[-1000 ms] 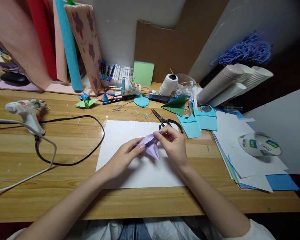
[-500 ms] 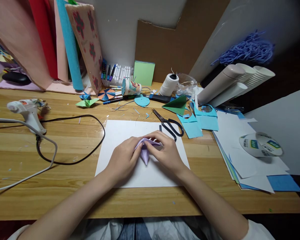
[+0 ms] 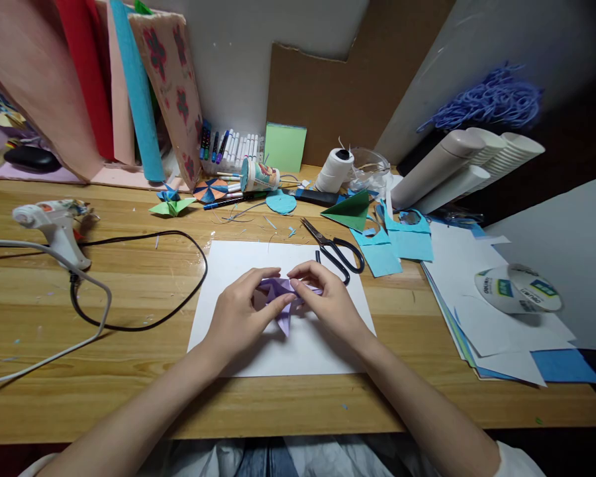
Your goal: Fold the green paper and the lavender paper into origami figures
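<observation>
purple folded paper (image 3: 282, 319) pinched between fingertips of left hand (image 3: 238, 315) and right hand (image 3: 332, 303), over white sheet (image 3: 203, 298), wooden desk (image 3: 258, 411).

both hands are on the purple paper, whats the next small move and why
Probably press the fold with the right hand's thumb while the left hand steadies the purple paper: both thumbs rest on it, and its flaps stick out in different directions.

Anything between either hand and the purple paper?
Nothing visible. The left hand and right hand both have fingers directly on the purple paper, over the white sheet. The scissors lie beyond the right hand, not in between.
</observation>
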Motion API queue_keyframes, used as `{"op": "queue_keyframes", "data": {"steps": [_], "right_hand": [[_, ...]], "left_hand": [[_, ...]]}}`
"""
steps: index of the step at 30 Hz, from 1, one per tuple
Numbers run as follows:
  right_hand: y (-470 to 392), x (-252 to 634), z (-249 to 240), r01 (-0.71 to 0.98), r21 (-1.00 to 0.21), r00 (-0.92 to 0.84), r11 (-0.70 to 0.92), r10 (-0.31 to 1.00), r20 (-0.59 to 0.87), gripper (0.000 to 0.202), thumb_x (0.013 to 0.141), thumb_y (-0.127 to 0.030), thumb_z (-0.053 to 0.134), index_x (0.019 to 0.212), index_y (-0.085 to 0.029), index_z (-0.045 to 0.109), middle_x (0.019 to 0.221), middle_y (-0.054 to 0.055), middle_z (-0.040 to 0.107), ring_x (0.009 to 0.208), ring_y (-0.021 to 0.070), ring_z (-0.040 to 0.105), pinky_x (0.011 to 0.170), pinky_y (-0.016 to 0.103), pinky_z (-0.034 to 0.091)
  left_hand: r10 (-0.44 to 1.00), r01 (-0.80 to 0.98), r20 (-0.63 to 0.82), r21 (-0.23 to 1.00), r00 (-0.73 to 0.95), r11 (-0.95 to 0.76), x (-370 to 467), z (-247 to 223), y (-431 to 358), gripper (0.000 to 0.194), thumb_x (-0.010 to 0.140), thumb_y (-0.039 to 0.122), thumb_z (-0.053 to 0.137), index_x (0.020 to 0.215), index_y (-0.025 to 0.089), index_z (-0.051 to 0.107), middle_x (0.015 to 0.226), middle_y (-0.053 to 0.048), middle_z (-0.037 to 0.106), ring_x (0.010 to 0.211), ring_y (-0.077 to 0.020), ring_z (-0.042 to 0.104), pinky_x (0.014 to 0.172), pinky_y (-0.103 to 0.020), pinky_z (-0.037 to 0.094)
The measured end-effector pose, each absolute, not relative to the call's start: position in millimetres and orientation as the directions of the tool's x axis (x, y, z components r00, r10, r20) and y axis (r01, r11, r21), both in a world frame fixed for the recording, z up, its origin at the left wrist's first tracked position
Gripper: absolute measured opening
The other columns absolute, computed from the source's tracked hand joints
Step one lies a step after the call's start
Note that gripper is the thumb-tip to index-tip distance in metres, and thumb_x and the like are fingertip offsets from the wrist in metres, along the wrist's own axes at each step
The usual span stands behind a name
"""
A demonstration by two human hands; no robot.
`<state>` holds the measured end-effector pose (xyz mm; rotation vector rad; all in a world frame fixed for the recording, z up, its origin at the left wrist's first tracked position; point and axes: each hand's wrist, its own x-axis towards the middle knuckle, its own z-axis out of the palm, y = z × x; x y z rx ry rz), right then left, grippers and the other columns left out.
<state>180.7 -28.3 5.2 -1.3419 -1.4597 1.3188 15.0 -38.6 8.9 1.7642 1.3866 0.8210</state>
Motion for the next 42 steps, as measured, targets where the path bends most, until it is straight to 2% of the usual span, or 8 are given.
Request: {"op": "queue_keyframes", "data": {"steps": [3, 7, 12, 18, 23, 33, 38, 42], "right_hand": [[-26, 180, 3, 0.114, -0.972, -0.211, -0.208, 0.951, -0.228, 0.017, 0.078, -0.032, 0.058, 0.089, -0.019, 0.056, 0.089, 0.003, 0.058, 0.071, 0.0137, 0.056, 0.051, 0.022, 0.049], [-24, 182, 4, 0.111, -0.975, -0.312, -0.193, 0.925, -0.218, 0.018, 0.077, -0.032, 0.061, 0.087, -0.017, 0.06, 0.084, 0.002, 0.061, 0.074, 0.0124, 0.057, 0.065, 0.024, 0.047], [-24, 185, 2, 0.083, -0.977, -0.397, -0.198, 0.892, -0.215, 0.02, 0.075, -0.032, 0.065, 0.088, -0.017, 0.062, 0.088, 0.003, 0.063, 0.082, 0.0143, 0.059, 0.076, 0.028, 0.046], [-23, 183, -2, 0.049, -0.96, -0.373, -0.275, 0.887, -0.274, 0.024, 0.065, -0.033, 0.074, 0.073, -0.015, 0.059, 0.073, -0.001, 0.061, 0.069, 0.0123, 0.057, 0.066, 0.025, 0.046], [-23, 184, -4, 0.021, -0.949, -0.357, -0.314, 0.885, -0.3, 0.027, 0.062, -0.036, 0.075, 0.068, -0.015, 0.058, 0.067, -0.002, 0.059, 0.062, 0.0106, 0.054, 0.058, 0.023, 0.043], [-23, 184, -1, 0.056, -0.972, -0.321, -0.228, 0.918, -0.233, 0.021, 0.066, -0.03, 0.073, 0.069, -0.016, 0.059, 0.07, -0.001, 0.06, 0.066, 0.0114, 0.055, 0.062, 0.024, 0.043], [-22, 188, 2, 0.163, -0.956, -0.419, -0.243, 0.86, -0.29, 0.018, 0.072, -0.031, 0.067, 0.074, -0.014, 0.063, 0.069, 0.0, 0.061, 0.062, 0.0113, 0.055, 0.058, 0.023, 0.041], [-24, 187, 1, 0.148, -0.955, -0.398, -0.256, 0.869, -0.295, 0.016, 0.072, -0.03, 0.066, 0.073, -0.014, 0.063, 0.068, 0.001, 0.061, 0.062, 0.0117, 0.056, 0.06, 0.024, 0.043]], "left_hand": [[0.981, 0.464, -0.021, 0.883, 0.194, -0.073, 15, 9, -36, 0.036, 0.081, 0.043, 0.054, 0.107, 0.02, 0.057, 0.098, -0.005, 0.065, 0.078, -0.0166, 0.058, 0.068, -0.026, 0.044], [0.98, 0.428, -0.065, 0.904, 0.187, -0.021, 15, 9, -34, 0.027, 0.085, 0.038, 0.046, 0.098, 0.017, 0.059, 0.086, -0.003, 0.064, 0.071, -0.0149, 0.056, 0.062, -0.025, 0.041], [0.967, 0.502, -0.061, 0.862, 0.247, -0.073, 15, 10, -36, 0.016, 0.083, 0.031, 0.047, 0.087, 0.018, 0.056, 0.078, 0.0, 0.058, 0.068, -0.0136, 0.05, 0.06, -0.024, 0.036], [0.948, 0.439, -0.118, 0.898, 0.295, -0.025, 15, 7, -36, 0.019, 0.083, 0.031, 0.046, 0.069, 0.018, 0.046, 0.062, 0.004, 0.044, 0.059, -0.0112, 0.039, 0.053, -0.022, 0.029], [0.95, 0.37, -0.139, 0.928, 0.28, 0.026, 14, 2, -36, 0.024, 0.082, 0.035, 0.047, 0.067, 0.017, 0.047, 0.062, 0.004, 0.044, 0.059, -0.0112, 0.041, 0.053, -0.021, 0.031], [0.968, 0.345, -0.03, 0.937, 0.251, -0.061, 15, 12, -35, 0.014, 0.081, 0.027, 0.051, 0.079, 0.016, 0.058, 0.077, -0.001, 0.061, 0.072, -0.0137, 0.054, 0.066, -0.023, 0.041], [0.972, 0.453, 0.091, 0.873, 0.217, -0.183, 13, 12, -35, 0.007, 0.079, 0.021, 0.053, 0.077, 0.016, 0.057, 0.077, -0.002, 0.061, 0.074, -0.0143, 0.054, 0.07, -0.025, 0.04], [0.943, 0.542, 0.187, 0.78, 0.276, -0.313, 12, 11, -36, 0.003, 0.077, 0.016, 0.053, 0.078, 0.016, 0.056, 0.078, -0.003, 0.059, 0.075, -0.0155, 0.052, 0.07, -0.027, 0.039]]}}
